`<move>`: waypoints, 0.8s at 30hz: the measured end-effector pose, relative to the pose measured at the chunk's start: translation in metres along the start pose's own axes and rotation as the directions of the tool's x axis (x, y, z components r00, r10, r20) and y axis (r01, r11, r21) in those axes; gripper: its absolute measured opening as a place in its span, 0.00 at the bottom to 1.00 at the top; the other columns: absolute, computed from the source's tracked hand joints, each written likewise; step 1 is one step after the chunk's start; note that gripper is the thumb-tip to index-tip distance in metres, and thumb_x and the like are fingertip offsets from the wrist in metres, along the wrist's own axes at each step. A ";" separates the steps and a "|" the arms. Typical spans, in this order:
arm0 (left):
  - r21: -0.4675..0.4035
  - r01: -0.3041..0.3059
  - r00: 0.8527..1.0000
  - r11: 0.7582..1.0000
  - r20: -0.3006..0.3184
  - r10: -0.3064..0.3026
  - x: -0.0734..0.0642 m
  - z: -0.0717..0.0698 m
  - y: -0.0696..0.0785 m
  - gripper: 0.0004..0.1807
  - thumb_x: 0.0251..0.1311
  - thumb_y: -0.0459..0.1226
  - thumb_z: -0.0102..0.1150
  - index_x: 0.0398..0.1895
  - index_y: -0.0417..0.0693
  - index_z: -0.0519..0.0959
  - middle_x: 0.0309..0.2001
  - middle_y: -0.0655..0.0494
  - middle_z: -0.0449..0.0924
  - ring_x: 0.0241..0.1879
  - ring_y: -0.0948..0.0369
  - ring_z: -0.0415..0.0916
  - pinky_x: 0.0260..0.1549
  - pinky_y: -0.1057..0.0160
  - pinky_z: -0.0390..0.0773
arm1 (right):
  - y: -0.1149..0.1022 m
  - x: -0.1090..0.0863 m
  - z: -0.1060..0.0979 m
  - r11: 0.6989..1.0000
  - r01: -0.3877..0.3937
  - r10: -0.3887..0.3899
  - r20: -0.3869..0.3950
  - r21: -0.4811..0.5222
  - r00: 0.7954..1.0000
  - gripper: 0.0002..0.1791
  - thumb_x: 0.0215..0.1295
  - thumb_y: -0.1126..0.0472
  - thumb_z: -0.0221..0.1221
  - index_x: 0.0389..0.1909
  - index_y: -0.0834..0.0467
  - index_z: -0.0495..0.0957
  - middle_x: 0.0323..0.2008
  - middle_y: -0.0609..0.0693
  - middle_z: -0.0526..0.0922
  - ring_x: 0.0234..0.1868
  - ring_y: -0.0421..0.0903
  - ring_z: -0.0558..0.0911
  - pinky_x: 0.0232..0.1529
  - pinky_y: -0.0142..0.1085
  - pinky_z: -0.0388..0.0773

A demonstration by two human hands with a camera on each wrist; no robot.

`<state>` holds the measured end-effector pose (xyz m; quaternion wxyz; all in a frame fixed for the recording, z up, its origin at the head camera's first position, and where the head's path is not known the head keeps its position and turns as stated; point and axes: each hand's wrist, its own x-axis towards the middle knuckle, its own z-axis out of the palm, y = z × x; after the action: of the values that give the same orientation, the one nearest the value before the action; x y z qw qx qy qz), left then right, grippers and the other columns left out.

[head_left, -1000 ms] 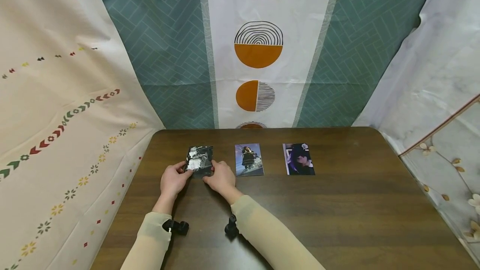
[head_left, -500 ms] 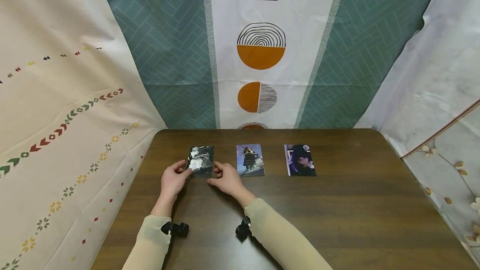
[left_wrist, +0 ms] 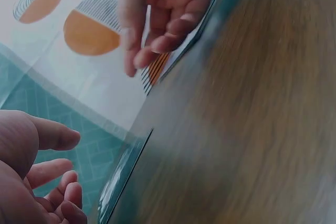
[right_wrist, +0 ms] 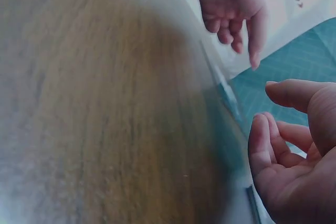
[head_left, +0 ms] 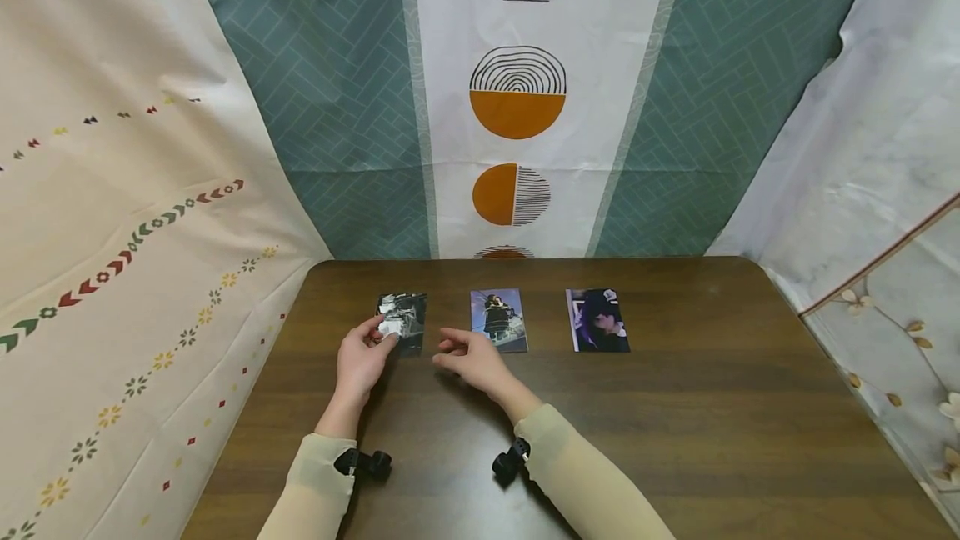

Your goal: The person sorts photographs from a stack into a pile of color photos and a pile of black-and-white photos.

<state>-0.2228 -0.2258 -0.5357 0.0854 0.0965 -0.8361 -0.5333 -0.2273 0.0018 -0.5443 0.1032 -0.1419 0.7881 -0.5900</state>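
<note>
Lying flat; glossy black-and-white card point(head_left: 409, 322)

Left hand point(head_left: 363, 357) pointed toward one o'clock, thumb parted from loosely curled fingers; right hand point(head_left: 477, 361) apart, at its three o'clock, pointed toward ten o'clock, thumb parted, fingers bent; left forearm point(head_left: 309, 486) and right forearm point(head_left: 588, 469) sleeved.

Looks like a small makeshift booth walled in with cloth; hard to tell whether in a home or a studio. Centres on a dark brown, wood-grained counter point(head_left: 675, 407) with rounded far corners. Has a creased teal-and-white fabric sheet point(head_left: 517, 115) with orange and black circles hanging behind the counter, a cream cloth sheet point(head_left: 135, 223) with small coloured motifs to the counter's left, and a white, marbled, flower-printed sheet point(head_left: 862, 182) to the counter's right.
</note>
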 end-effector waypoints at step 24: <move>-0.070 -0.085 0.994 0.994 0.069 0.090 -0.013 0.056 0.024 0.26 0.66 0.33 0.70 0.67 0.38 0.81 0.42 0.47 0.78 0.36 0.58 0.68 0.36 0.64 0.69 | 0.001 -0.030 -0.065 0.992 -0.037 0.045 -0.068 0.124 0.997 0.28 0.72 0.64 0.67 0.70 0.68 0.77 0.52 0.61 0.87 0.41 0.45 0.83 0.40 0.35 0.79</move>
<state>-0.2261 -0.1637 -0.5374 0.0814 0.0374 -0.8236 -0.5601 -0.2211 0.0712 -0.5269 0.0958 -0.0981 0.7563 -0.6397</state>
